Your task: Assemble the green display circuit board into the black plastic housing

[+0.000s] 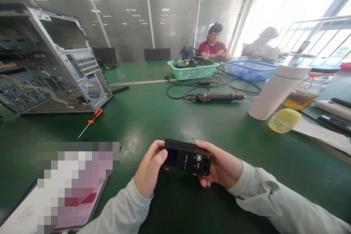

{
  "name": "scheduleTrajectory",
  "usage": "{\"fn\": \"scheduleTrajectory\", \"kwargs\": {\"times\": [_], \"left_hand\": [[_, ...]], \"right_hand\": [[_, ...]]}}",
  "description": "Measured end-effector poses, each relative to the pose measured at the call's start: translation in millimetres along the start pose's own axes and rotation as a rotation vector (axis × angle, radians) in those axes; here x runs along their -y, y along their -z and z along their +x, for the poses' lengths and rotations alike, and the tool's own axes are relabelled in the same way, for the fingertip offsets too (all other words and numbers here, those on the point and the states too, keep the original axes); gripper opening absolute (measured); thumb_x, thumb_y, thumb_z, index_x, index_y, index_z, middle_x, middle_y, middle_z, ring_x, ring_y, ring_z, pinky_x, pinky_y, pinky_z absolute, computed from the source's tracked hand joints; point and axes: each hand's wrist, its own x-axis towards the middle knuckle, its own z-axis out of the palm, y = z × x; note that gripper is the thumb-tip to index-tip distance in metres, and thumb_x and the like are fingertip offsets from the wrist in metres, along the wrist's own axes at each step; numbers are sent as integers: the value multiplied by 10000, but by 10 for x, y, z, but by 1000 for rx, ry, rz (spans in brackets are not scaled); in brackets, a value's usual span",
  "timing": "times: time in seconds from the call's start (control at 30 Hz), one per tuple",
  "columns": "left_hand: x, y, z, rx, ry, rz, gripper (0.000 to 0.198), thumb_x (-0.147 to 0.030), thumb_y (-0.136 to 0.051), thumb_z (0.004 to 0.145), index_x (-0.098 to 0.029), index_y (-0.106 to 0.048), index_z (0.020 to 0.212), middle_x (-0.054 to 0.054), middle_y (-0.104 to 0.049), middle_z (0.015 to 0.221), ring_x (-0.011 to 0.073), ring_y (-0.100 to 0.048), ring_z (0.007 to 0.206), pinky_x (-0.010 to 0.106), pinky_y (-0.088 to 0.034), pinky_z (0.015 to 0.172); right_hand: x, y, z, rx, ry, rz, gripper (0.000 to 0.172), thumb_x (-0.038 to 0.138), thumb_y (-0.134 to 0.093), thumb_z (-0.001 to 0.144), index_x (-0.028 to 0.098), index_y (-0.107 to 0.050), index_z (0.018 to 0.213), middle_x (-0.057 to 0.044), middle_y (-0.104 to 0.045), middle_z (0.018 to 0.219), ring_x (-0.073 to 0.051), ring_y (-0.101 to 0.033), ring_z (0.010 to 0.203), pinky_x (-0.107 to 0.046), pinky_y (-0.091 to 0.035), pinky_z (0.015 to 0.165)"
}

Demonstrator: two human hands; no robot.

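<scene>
Between my hands, just above the green table (148, 113), is a small black box-shaped electronic device (188, 159). A dark little screen shows at its left end, and ports with white markings at its right. My left hand (149, 166) grips the screen end, its thumb lying over the front edge. Around the port end, my right hand (219, 162) is closed, thumb on the top edge and fingers partly hidden beneath. Beyond the device lies a black electric screwdriver (216, 97) with a cable. An orange-handled screwdriver (94, 116) rests to the left.
An open computer case (90, 87) stands at the left, above a partly blurred tablet-like screen (82, 215). Farther back are a green basket (196, 72) of cables and a blue basket (246, 71). A pale tumbler (271, 91) and yellow container (285, 120) stand right. Two people sit beyond.
</scene>
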Motion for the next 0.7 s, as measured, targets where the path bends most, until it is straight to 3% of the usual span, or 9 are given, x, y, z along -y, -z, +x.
{"fn": "scheduleTrajectory", "kwargs": {"times": [0.1, 0.23, 0.3, 0.4, 0.47, 0.53, 0.7], "left_hand": [[15, 3, -2, 62, -48, 10, 308, -412, -551, 720, -185, -505, 923, 18, -583, 821, 147, -543, 676, 246, -443, 532], [22, -26, -32, 92, -59, 27, 313, -390, -554, 770, -197, -468, 1000, 36, -582, 913, 130, -558, 681, 252, -446, 571], [16, -55, -50, 50, -79, 63, 301, -345, -592, 754, -206, -469, 991, 35, -583, 926, 127, -560, 697, 250, -442, 591], [5, -94, -66, -34, -153, 151, 315, -234, -620, 692, -223, -478, 973, 27, -581, 947, 154, -578, 808, 254, -457, 644], [0, -107, -65, -49, -192, 201, 314, -181, -596, 675, -229, -474, 960, 34, -589, 995, 178, -592, 908, 271, -473, 701], [-3, -107, -60, -41, -217, 221, 275, -161, -570, 685, -226, -467, 932, 48, -596, 1057, 191, -597, 980, 290, -479, 751], [-11, -79, -56, -34, -239, 229, 248, -199, -586, 703, -219, -491, 931, 86, -601, 1157, 218, -587, 1048, 322, -484, 798]], "right_hand": [[-26, 46, 66, -188, 259, -100, 363, 483, -378, 896, 128, -451, 870, -28, -519, 527, -148, -543, 407, -140, -400, 333], [-56, 142, 130, -260, 562, -261, 545, 664, -533, 720, 147, -428, 858, -11, -505, 564, -156, -545, 445, -154, -402, 353], [-61, 166, 116, -281, 685, -368, 566, 678, -519, 737, 142, -453, 904, -30, -524, 684, -145, -551, 526, -173, -438, 404], [-66, 175, 62, -302, 907, -617, 493, 536, -540, 813, 141, -454, 1096, -55, -517, 889, -148, -544, 716, -231, -502, 597], [-70, 182, 33, -280, 1035, -806, 512, 452, -584, 827, 149, -416, 1203, -68, -510, 988, -170, -530, 862, -271, -478, 765], [-68, 193, 15, -243, 1116, -964, 498, 430, -625, 827, 161, -434, 1200, -73, -504, 1049, -187, -505, 960, -290, -433, 852], [-41, 203, -9, -267, 1186, -1093, 420, 479, -638, 838, 165, -493, 1077, -67, -521, 1005, -175, -523, 871, -283, -441, 788]]}}
